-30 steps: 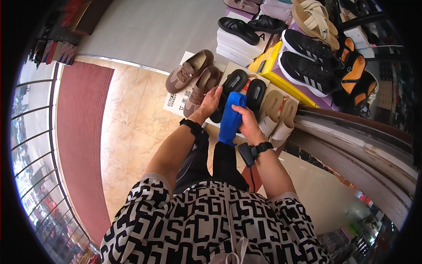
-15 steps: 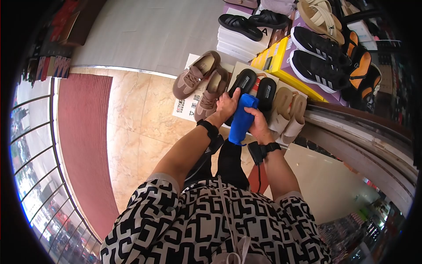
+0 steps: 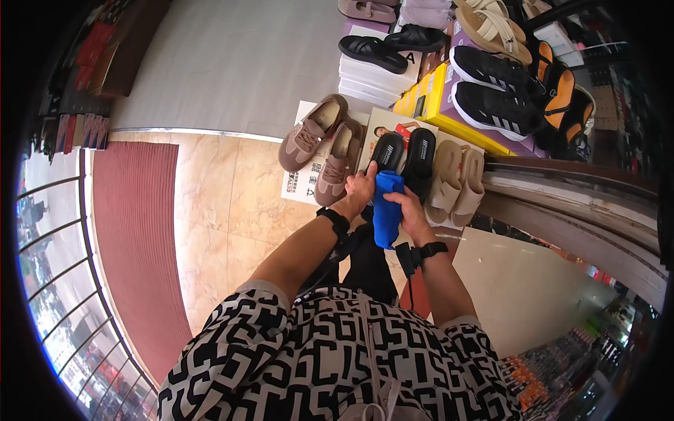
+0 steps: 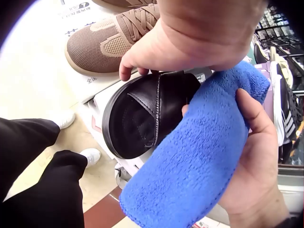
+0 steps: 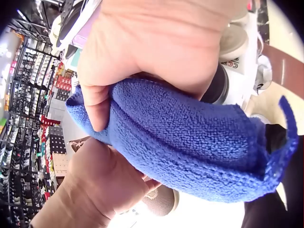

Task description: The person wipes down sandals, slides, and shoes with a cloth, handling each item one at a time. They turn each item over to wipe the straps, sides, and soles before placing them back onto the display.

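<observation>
My left hand (image 3: 361, 185) is at the near side of a black slipper (image 4: 142, 116) with a stitched upper strap. Its fingers curl down at the slipper's outer edge in the left wrist view, and the thumb is hidden there. In my right hand (image 3: 413, 210) is a folded blue cloth (image 4: 190, 156), gripped with the thumb on top. The cloth hangs over part of the slipper and toward the person's legs. The other black slipper (image 3: 421, 151) lies just to the right on the same box, beside a pair of beige slippers (image 3: 446, 179).
Brown lace-up shoes (image 3: 309, 137) stand on a white box (image 3: 298, 184) to the left. Behind are black sneakers (image 3: 491, 105), a yellow shoe box (image 3: 439, 105) and stacked white boxes (image 3: 375, 81) with black sandals (image 3: 372, 52). A ledge (image 3: 562, 200) runs along the right.
The head view has shifted slightly. My left fingers, straighter a second ago, have drawn in at the black slipper. The blue cloth stays in my right hand and sits a little lower in view.
</observation>
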`<state>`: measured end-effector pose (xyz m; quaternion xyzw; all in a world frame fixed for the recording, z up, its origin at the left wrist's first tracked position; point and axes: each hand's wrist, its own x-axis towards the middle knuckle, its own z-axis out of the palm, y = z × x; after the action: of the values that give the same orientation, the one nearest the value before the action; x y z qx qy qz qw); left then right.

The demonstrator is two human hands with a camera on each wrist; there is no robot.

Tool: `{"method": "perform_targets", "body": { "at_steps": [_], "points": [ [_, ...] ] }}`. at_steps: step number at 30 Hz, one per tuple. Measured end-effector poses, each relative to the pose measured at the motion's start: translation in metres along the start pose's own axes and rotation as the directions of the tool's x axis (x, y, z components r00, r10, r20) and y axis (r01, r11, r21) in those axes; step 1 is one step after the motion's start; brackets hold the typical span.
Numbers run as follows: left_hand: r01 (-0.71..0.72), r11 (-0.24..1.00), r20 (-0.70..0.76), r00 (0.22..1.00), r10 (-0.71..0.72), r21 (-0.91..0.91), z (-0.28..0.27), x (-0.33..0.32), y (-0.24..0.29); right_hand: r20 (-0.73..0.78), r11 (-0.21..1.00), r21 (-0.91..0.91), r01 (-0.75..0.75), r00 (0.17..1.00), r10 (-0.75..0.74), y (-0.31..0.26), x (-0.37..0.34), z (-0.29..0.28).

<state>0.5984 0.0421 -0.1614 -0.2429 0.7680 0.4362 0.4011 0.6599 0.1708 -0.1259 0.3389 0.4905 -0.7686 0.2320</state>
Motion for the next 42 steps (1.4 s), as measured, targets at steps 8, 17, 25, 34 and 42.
{"method": "perform_targets", "body": {
  "at_steps": [8,17,25,34,42],
  "points": [
    [-0.115,0.993,0.094,0.989,0.117,-0.03,0.013,0.035,-0.029,0.03,0.987,0.163,-0.011,1.0,0.006,0.007,0.005,-0.008],
    [0.063,0.949,0.176,0.984,-0.008,-0.31,0.003,0.029,-0.053,0.074,0.992,0.129,-0.008,0.997,-0.002,-0.02,-0.019,-0.009],
    [0.158,0.599,0.46,0.796,0.394,-0.785,-0.065,-0.036,-0.001,0.132,0.994,0.055,0.097,0.986,-0.104,-0.063,-0.085,0.023],
    [0.331,0.477,0.581,0.459,0.672,-0.814,-0.13,-0.127,0.065,0.296,0.944,0.029,0.328,0.899,-0.322,-0.123,-0.144,0.049],
    [0.375,0.486,0.613,0.449,0.65,-0.789,-0.125,-0.135,0.064,0.019,0.972,-0.015,0.235,0.972,-0.234,-0.123,-0.129,0.046]
  ]
}}
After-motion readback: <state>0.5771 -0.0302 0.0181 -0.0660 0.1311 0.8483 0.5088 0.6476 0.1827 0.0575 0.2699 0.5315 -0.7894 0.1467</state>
